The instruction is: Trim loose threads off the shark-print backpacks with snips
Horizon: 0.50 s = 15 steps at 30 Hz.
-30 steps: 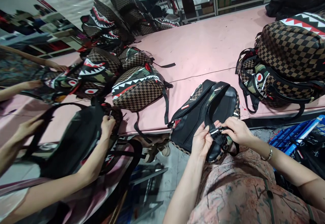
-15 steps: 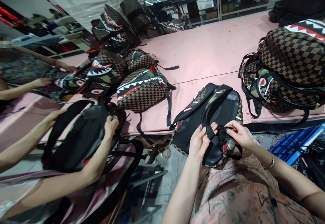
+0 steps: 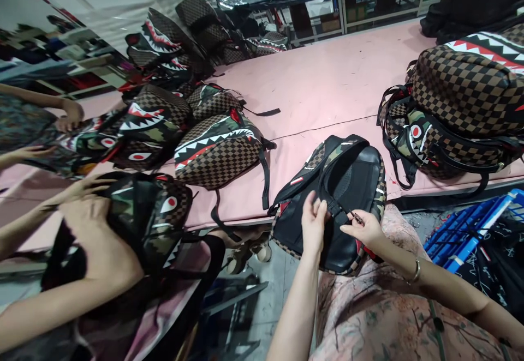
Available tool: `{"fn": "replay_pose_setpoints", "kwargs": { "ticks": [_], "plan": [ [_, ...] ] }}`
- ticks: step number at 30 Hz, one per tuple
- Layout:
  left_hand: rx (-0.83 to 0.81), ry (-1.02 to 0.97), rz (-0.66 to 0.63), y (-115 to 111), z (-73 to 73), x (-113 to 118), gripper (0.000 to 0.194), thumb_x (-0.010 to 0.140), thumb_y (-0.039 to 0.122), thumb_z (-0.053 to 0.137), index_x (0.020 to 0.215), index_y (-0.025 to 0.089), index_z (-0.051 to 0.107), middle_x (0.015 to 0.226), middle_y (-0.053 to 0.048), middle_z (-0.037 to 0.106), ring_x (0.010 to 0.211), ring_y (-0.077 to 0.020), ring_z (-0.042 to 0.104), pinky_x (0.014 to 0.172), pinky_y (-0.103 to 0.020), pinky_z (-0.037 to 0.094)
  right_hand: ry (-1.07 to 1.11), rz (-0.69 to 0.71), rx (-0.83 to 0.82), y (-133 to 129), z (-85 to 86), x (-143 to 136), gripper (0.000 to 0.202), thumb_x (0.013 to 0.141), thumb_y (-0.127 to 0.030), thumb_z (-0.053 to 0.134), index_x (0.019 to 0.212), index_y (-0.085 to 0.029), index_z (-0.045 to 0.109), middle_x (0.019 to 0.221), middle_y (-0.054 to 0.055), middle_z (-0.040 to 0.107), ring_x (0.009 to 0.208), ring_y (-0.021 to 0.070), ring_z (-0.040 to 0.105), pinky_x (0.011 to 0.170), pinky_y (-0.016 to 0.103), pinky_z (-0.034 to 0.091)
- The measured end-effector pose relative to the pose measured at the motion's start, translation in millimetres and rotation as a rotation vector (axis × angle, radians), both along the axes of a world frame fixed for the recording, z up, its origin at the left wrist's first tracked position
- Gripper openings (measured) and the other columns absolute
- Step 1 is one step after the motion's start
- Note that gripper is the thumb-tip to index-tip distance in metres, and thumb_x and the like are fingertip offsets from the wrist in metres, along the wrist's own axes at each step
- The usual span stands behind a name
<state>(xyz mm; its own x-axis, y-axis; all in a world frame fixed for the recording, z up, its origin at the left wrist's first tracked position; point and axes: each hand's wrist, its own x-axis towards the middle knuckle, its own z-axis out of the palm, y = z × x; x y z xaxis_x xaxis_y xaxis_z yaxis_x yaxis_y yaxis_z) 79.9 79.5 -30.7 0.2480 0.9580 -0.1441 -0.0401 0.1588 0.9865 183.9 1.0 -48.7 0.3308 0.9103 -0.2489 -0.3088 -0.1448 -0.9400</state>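
Note:
A backpack [image 3: 368, 167] with a black back panel and brown checkered sides lies back side up, partly on the pink table edge and partly over my lap. Its black shoulder strap [image 3: 325, 178] curves down to an adjuster near my fingers. My left hand [image 3: 313, 224] pinches the edge of that strap beside the adjuster. Close by on the right, my right hand [image 3: 366, 227] is closed around small thread snips [image 3: 357, 217], their dark tips pointing toward the strap. Most of the snips is hidden in the palm.
Checkered shark-mouth backpacks lie on the pink table [image 3: 327, 88]: one [image 3: 221, 151] left of mine, a stack [image 3: 462, 91] at right. A co-worker's hand [image 3: 85, 214] handles another backpack [image 3: 158, 214] at left. Blue crate [image 3: 454, 241] stands at lower right.
My right hand has moved left with the snips, nearer the strap adjuster. My left hand has turned and shifted slightly left. The neighbouring co-worker has turned their backpack, bringing its patterned front into view.

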Motion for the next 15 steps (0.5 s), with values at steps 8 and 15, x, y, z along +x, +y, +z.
{"fn": "replay_pose_setpoints", "kwargs": {
  "ticks": [8, 15],
  "plan": [
    [0.934, 0.713, -0.239, -20.4, 3.8, -41.9, 0.023, 0.076, 0.030, 0.060, 0.096, 0.019, 0.066, 0.080, -0.006, 0.061, 0.075, -0.0160, 0.058, 0.068, -0.027, 0.047, -0.123, 0.026, -0.006, 0.9, -14.5, -10.6, 0.019, 0.064, -0.032, 0.064, 0.072, -0.017, 0.057, 0.059, -0.003, 0.050, 0.053, 0.0092, 0.044, 0.051, 0.021, 0.040],
    [0.739, 0.673, -0.450, -12.9, 10.8, -34.7, 0.018, 0.080, 0.023, 0.052, 0.087, 0.017, 0.068, 0.077, -0.007, 0.063, 0.072, -0.0158, 0.058, 0.065, -0.026, 0.045, -0.387, 0.080, 0.043, -5.0, -16.6, -6.5, 0.012, 0.067, -0.029, 0.061, 0.072, -0.018, 0.058, 0.064, -0.001, 0.058, 0.060, 0.0126, 0.052, 0.058, 0.024, 0.043]
  ]
}}
